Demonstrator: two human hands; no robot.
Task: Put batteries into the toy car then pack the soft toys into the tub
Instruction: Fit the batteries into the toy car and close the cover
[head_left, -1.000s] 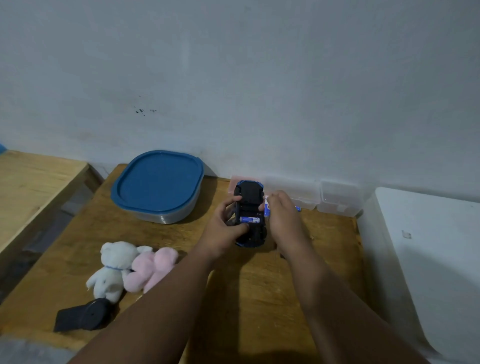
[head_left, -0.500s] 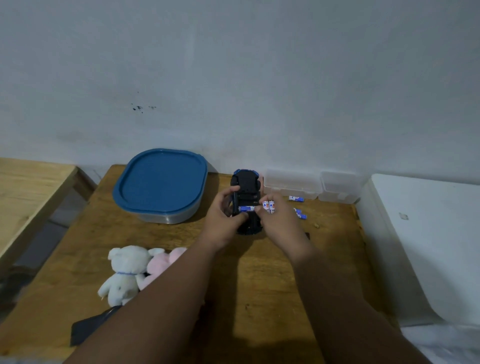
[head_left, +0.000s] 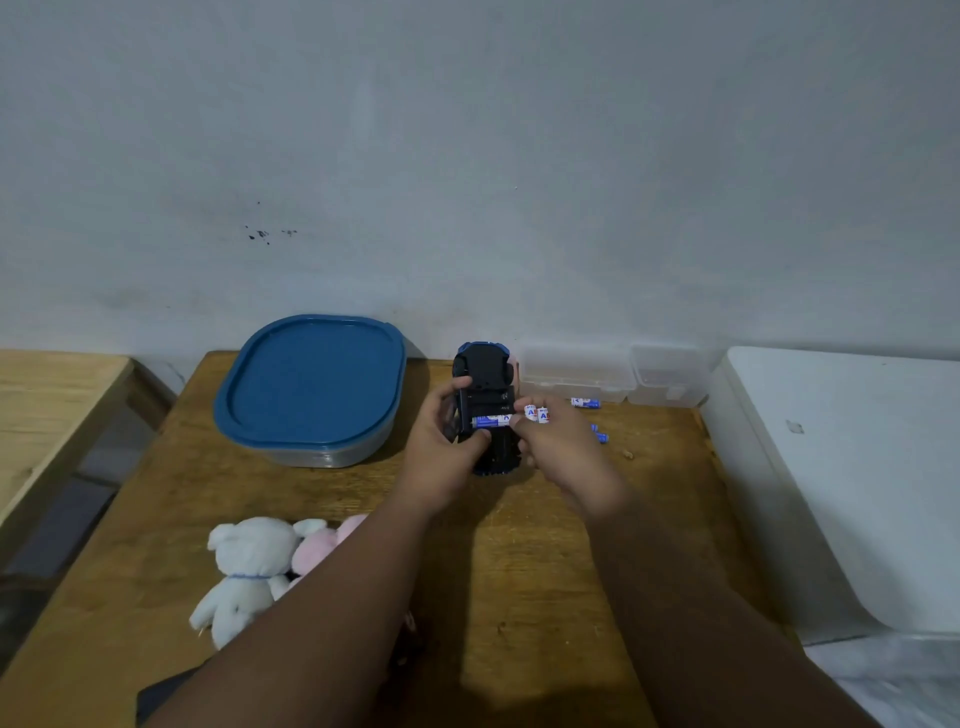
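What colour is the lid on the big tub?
Blue; the lid shows clearly in the head view, closed on the tub.

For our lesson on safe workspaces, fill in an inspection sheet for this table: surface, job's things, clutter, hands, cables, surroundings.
Surface: wooden table, bare in the middle.
Job's things: toy car upside down, one battery lying across its underside; tub with its blue lid on; white soft toy and pink soft toy side by side, not packed.
Clutter: loose batteries near clear boxes; dark object at the near edge.
Hands: left hand holds the car; right hand has spare batteries in its grip.
Cables: nothing seen.
Surroundings: wall behind, white appliance on the right, second table on the left.
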